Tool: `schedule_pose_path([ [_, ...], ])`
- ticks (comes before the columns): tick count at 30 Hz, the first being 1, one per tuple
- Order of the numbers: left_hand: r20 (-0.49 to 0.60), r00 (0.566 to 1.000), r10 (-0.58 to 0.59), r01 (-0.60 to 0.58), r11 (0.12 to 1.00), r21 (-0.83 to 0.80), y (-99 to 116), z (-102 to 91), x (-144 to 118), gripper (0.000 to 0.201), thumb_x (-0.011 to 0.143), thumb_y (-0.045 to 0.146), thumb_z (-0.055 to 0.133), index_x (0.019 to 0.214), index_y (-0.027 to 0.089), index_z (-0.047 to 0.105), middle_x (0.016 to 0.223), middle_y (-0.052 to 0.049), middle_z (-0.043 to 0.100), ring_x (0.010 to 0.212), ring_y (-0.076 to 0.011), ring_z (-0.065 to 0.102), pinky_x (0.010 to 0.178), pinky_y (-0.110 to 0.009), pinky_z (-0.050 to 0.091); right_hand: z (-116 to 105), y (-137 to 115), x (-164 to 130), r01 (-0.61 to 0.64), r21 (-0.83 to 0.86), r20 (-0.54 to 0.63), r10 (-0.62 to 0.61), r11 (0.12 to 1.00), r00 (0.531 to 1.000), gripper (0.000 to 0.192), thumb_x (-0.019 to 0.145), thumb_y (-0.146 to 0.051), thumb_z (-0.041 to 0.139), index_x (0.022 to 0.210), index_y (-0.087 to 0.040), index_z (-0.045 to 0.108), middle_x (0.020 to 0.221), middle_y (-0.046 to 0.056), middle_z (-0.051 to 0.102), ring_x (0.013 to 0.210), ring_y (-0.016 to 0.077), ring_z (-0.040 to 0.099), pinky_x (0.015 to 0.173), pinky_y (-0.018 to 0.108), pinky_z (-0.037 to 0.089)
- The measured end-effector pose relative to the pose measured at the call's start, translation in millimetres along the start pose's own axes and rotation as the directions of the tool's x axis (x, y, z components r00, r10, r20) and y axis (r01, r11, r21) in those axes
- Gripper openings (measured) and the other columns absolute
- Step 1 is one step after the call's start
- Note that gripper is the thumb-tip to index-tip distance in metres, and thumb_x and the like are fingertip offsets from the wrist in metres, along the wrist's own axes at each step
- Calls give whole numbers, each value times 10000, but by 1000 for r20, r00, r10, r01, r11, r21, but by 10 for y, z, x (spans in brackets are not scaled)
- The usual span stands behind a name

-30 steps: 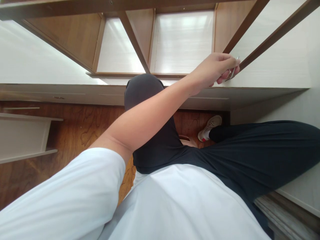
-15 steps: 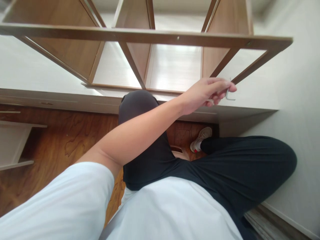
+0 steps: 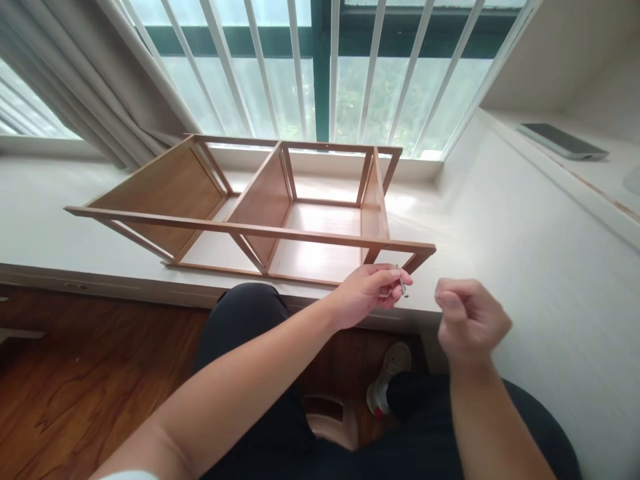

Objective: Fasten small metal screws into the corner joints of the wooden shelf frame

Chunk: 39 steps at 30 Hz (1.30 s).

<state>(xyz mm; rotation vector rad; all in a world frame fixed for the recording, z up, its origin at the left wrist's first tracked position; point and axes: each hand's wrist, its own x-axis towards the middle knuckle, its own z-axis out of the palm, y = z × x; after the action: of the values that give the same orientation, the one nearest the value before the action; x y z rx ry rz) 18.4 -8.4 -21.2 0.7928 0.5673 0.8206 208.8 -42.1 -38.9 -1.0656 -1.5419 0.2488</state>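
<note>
My left hand [image 3: 369, 291] pinches a small metal hex key [image 3: 401, 283] between thumb and fingers, just below the near right corner of a wooden shelf frame [image 3: 260, 230]. The frame lies on its side on a white window ledge [image 3: 40, 220], with two dividers and open compartments. My right hand [image 3: 467, 321] is raised to the right of the left hand, fingers curled into a loose fist; nothing shows in it. The two hands are a short gap apart.
A barred window [image 3: 320, 67] and a curtain [image 3: 100, 100] stand behind the ledge. A white wall and upper ledge with a dark flat device [image 3: 563, 141] run along the right. My knees, a sneaker [image 3: 387, 373] and the wooden floor [image 3: 75, 393] lie below.
The view has tilted up from my lap to the window. My left hand drew back from the frame's right rail with the hex key, and my right hand has come into view.
</note>
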Motion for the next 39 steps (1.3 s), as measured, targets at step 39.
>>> schedule_pose_path([
  [39,-202,979,35,-70,983,-169,178,31,-16,268,803,388,775,800,129,704,621,31,474,592,-89,481,613,-228,406,593,-262,102,128,39,42,-129,991,991,131,887,-179,663,760,-203,647,628,-2,671,475,103,514,493,244,431],
])
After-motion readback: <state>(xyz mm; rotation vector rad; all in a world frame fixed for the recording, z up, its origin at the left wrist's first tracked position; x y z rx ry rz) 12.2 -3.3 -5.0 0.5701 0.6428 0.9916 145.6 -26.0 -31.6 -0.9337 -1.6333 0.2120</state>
